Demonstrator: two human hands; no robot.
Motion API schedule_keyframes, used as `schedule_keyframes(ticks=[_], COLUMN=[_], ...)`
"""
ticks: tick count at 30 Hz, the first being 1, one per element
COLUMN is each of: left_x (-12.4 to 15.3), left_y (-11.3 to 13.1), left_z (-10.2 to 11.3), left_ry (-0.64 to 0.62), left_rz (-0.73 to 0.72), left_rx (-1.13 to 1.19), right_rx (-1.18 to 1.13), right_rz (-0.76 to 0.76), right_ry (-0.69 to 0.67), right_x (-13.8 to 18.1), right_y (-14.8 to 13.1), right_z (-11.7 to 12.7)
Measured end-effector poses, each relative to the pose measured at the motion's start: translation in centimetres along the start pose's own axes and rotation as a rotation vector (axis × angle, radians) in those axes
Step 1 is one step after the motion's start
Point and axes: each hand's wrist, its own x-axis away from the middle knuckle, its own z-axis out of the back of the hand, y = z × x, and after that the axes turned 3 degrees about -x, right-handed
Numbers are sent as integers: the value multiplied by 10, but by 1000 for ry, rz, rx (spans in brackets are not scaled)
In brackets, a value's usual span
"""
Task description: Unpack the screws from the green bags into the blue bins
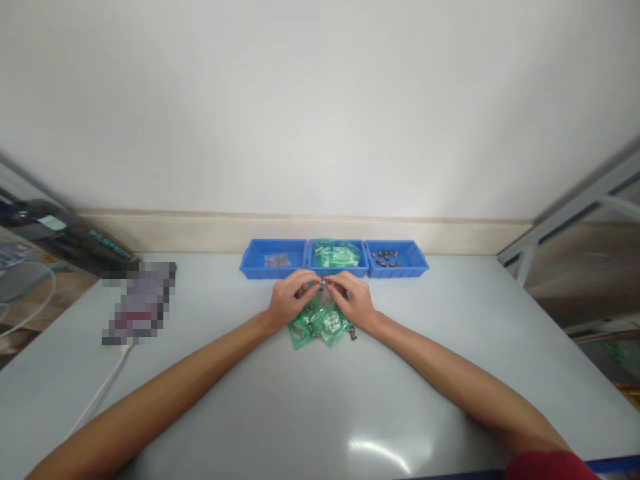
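Observation:
My left hand (pixel 291 295) and my right hand (pixel 356 299) meet just in front of the middle blue tray (pixel 339 272). Both are closed, with thumbs and fingertips pinching at a tiny, shiny piece between them, too small to name. Beneath the fingers lies a loose pile of green plastic bags (pixel 334 322), some with small metal parts in or among them. One dark metal part (pixel 353 333) sits at the pile's right edge, close to my right wrist. My fingers hide the pile's upper part.
The left blue tray (pixel 249 268) holds a few small clear items; the middle one holds green bags. Small metal parts (pixel 387 255) lie in the right blue tray (pixel 423 268). A pixelated object (pixel 140 303) with a white cable (pixel 103 387) is at the left. A wall stands behind.

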Motion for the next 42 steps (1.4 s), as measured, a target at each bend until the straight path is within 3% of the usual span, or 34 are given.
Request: schedule_keyframes(ticks=[6,16,25,30,37,42], left_x=[1,0,4,3,3,3], left_y=[2,2,-1,0,1,1], left_z=[2,3,3,3,4,3], left_ry=[18,47,-29,-73,-55,-41], left_rz=[74,3,1,99,-25,-14], left_rx=[15,-9,-30,-16,-17,-25], right_rx=[11,-4,23,48,40,39], right_rz=[-27,-16,-12,-26,-16,-34], right_ry=[15,-1,20,39,58,49], right_x=[-2,-1,0,-2,-3,-2], right_y=[-4,-6,-5,-7,-8,-8], right_z=[4,3,2,3,3,3])
